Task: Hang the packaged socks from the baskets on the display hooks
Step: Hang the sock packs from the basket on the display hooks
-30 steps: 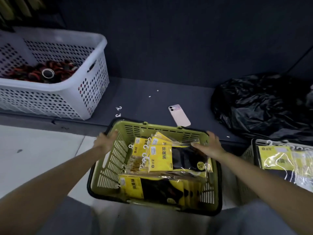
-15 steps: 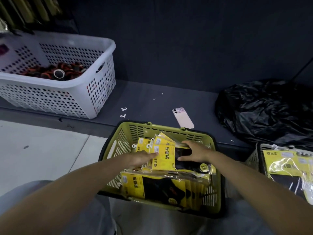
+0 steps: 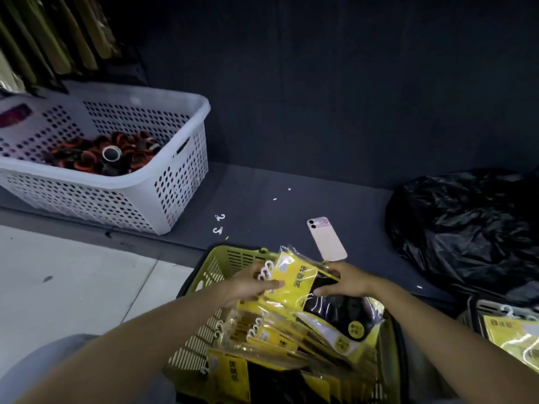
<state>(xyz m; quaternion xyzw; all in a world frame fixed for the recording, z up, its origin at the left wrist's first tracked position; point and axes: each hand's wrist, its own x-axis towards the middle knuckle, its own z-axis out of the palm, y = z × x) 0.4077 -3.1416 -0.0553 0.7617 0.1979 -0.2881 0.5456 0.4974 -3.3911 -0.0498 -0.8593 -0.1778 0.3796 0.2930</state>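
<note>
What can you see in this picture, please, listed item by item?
green basket: one, yellow-green, close in front of the person
held sock packs: small bundle, yellow and black, held above the green basket
other sock packs: many, yellow and black, inside the green basket
white basket: one, white, on the dark ledge, left
round items: many, black and orange, inside the white basket
phone: one, pale pink, back up on the ledge
loose hooks: two, white, on the ledge left of the phone
plastic bag: one, black, on the ledge, right
second basket: one, colour unclear, lower right, with yellow packs inside
left hand: one, grips the bundle's hook end
right hand: one, grips the bundle's dark end
</note>
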